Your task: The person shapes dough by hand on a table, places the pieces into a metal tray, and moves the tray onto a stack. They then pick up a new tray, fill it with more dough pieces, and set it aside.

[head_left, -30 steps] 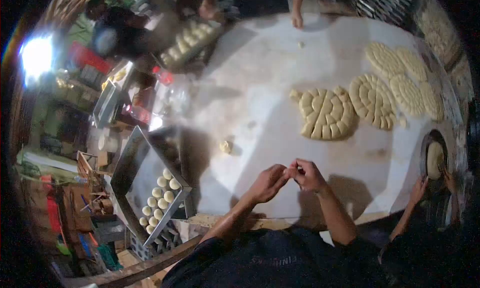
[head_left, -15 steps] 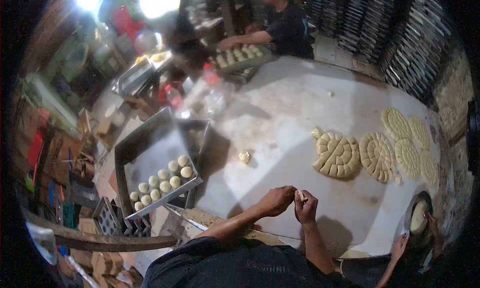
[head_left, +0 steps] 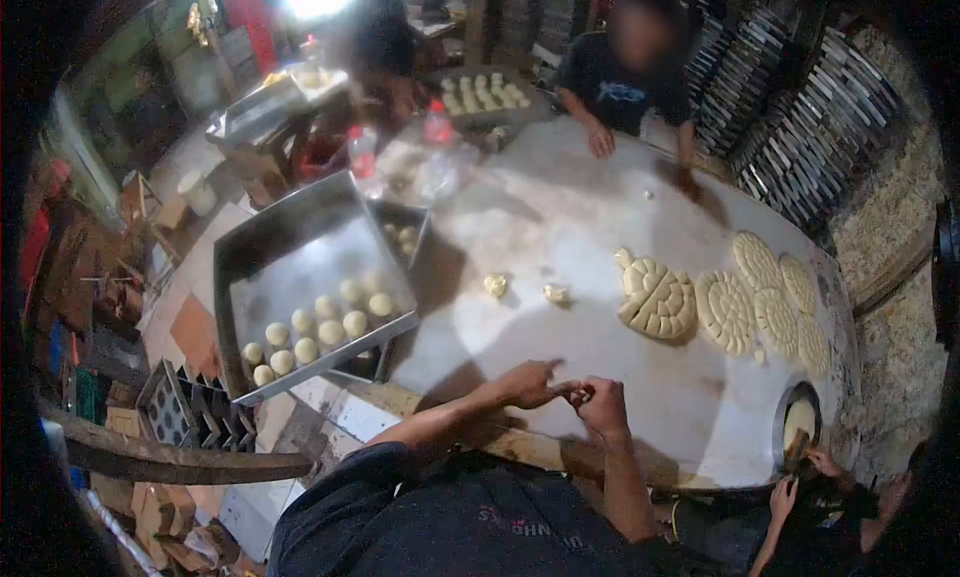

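Observation:
My left hand [head_left: 527, 385] is above the near edge of the work table, its fingers apart and stretched toward the right. Their tips meet my right hand [head_left: 602, 407], which is closed around a small pale piece of dough [head_left: 580, 398], mostly hidden by the fingers. Two loose dough lumps [head_left: 556, 294] lie on the table beyond my hands. To their right is a thick round of dough [head_left: 657, 299] cut into many pieces, beside flatter cut rounds [head_left: 725, 312].
On the left, a metal tray [head_left: 290, 267] holds rows of dough balls [head_left: 331, 332]. At lower right another person's hand [head_left: 783, 499] is by a round pan [head_left: 800, 417]. A person [head_left: 630, 77] stands across the table. Bottles [head_left: 362, 155] stand at the back left.
A second dough lump now lies on the table beside the first. My left hand's fingers have spread. The view has shifted, and the person across the table has moved right, away from the dough tray.

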A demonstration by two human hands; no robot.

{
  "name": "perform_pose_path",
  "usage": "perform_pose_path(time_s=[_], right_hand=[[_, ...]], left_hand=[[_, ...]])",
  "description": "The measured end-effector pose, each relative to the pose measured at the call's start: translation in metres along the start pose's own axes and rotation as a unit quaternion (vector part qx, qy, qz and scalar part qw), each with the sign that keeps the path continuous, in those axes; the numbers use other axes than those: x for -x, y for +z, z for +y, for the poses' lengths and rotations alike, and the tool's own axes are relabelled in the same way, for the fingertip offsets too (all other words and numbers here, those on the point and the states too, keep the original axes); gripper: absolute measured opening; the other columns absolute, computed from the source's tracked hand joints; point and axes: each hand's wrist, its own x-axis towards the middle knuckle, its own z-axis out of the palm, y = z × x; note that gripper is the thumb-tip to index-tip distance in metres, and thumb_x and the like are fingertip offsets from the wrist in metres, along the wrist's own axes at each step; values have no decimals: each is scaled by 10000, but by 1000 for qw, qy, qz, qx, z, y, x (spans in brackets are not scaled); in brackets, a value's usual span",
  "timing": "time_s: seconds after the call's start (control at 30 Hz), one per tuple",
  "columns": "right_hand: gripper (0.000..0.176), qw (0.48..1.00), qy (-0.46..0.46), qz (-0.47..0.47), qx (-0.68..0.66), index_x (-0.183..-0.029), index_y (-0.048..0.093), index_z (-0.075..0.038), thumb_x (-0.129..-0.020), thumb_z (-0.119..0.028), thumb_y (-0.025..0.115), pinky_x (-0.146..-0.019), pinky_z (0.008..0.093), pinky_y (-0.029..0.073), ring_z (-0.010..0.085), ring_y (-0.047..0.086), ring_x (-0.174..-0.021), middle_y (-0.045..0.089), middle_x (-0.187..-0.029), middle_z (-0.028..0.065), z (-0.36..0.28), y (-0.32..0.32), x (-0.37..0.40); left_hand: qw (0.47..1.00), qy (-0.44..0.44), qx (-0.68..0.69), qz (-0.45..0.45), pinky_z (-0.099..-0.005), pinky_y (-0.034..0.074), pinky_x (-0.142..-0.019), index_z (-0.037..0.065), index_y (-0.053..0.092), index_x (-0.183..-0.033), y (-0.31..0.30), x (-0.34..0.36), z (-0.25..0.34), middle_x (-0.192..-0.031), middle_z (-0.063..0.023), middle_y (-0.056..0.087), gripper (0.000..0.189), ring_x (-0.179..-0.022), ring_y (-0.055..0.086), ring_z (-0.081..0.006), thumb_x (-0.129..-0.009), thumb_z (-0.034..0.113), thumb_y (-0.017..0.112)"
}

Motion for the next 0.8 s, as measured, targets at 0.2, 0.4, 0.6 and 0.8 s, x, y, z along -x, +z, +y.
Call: perform_pose_path(time_s=[0.2, 0.4, 0.6, 0.8], right_hand=[[194, 971, 3, -120, -206, -876, 696, -8, -882, -200, 666, -562, 293, 484, 118, 615, -624, 678, -734, 86, -76, 29, 2], [424, 945, -80, 1, -316, -917, 624, 19, -982, -380, 493, -607, 365, 449, 163, 570, -660, 576, -659, 108, -138, 103, 33], [355, 990, -45, 99, -95, -721, 495, -13, -969, -266, 513, -503, 393, 372, 238, 478, -495, 441, -576, 138, -150, 105, 51], [194, 989, -44, 136, 27, -806, 550, -20, -927, -171, 563, -548, 364, 441, 286, 563, -575, 500, -643, 133, -70, 67, -2]], left_hand=[[989, 4, 125, 83, -454, 498, -736, 53, 641, -998, -60, 91, -11, -868, -193, 659, 272, -821, 636, -390, -954, 293, 521], [960, 169, 144, 172, -403, 511, -857, 45, 577, -1137, -67, 153, -27, -1078, -166, 639, 310, -949, 635, -369, -834, 106, 591], [984, 67, 75, 150, -458, 521, -797, 39, 555, -1108, -51, 161, -30, -1072, -202, 621, 301, -942, 619, -420, -838, 170, 570], [966, 192, 173, 23, -465, 460, -720, -19, 536, -983, -78, 124, -13, -899, -199, 569, 340, -779, 562, -396, -989, 308, 444]])
